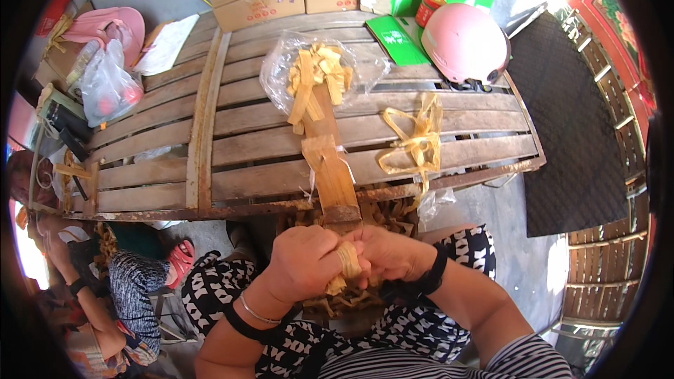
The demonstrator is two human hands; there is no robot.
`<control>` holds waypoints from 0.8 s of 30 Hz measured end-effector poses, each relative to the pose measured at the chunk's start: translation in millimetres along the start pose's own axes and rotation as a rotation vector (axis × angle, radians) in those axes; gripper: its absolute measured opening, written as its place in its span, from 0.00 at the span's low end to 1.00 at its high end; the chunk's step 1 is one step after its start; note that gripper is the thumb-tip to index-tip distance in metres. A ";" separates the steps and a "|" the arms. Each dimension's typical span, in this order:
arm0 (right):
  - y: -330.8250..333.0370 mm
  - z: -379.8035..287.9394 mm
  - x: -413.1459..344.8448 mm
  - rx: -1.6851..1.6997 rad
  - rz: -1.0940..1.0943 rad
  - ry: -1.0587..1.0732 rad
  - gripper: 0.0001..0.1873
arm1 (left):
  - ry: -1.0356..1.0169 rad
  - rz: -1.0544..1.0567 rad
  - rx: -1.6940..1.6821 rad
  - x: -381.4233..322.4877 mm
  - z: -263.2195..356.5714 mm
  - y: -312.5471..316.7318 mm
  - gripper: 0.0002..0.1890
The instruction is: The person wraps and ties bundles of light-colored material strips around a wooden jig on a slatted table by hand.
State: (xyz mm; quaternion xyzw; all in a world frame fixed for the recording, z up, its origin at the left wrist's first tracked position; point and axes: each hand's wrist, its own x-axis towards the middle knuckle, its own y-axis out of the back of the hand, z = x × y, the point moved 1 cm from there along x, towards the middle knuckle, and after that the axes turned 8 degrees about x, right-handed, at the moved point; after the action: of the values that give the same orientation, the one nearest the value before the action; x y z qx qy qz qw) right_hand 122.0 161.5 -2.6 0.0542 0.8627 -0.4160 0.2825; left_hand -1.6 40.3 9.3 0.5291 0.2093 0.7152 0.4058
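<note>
My left hand (pixel 305 260) and my right hand (pixel 397 252) meet just past the near end of a wooden board (pixel 337 184). Between them they grip a folded tan strip (pixel 347 260) of thin, flat material, its kind unclear. My fingers partly cover it. The board juts over the table's edge towards me, with a short wooden block (pixel 318 147) across it and white ties at its sides. On its far end lies a heap of similar yellow strips (pixel 318 71) on a clear plastic bag (pixel 274 76). Many browner strips (pixel 387 216) fill the space below my hands.
The slatted wooden table (pixel 263 152) has a rusty metal edge. A yellow plastic bag (pixel 416 142), a pink helmet (pixel 466 45), a red-lidded jar (pixel 430 8) and stacked cartons (pixel 260 8) rest on it. At the left sits another person (pixel 95 305), near a grey plastic bag (pixel 110 84).
</note>
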 end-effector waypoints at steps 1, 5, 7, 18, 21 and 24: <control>0.4 6.5 0.6 0.076 -0.004 0.015 0.11 | -0.024 0.047 0.011 -1.6 0.1 -2.6 0.10; 15.3 6.8 5.6 0.197 -0.239 -0.128 0.08 | -0.026 0.112 -0.079 -6.2 0.2 -6.8 0.12; 10.5 2.2 6.2 0.159 -0.100 0.016 0.06 | -0.018 0.183 0.000 -6.3 -2.7 -7.8 0.11; 6.1 -4.3 -1.2 -1.143 0.296 0.802 0.12 | 0.389 -0.353 -0.046 -8.1 -14.4 -8.9 0.10; 10.1 -4.3 0.5 -1.345 0.340 0.691 0.15 | 0.324 -0.307 -0.115 -10.1 -17.3 -10.8 0.10; 3.0 -9.1 -4.1 -0.797 0.229 0.462 0.23 | 0.389 -0.090 -0.497 -1.9 -21.6 10.1 0.05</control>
State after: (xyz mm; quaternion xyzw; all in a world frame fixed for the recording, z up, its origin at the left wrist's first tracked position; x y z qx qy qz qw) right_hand 122.3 170.8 2.1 0.1276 0.9838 0.0045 0.1261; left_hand -25.1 35.7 8.0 0.2571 0.1250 0.8136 0.5062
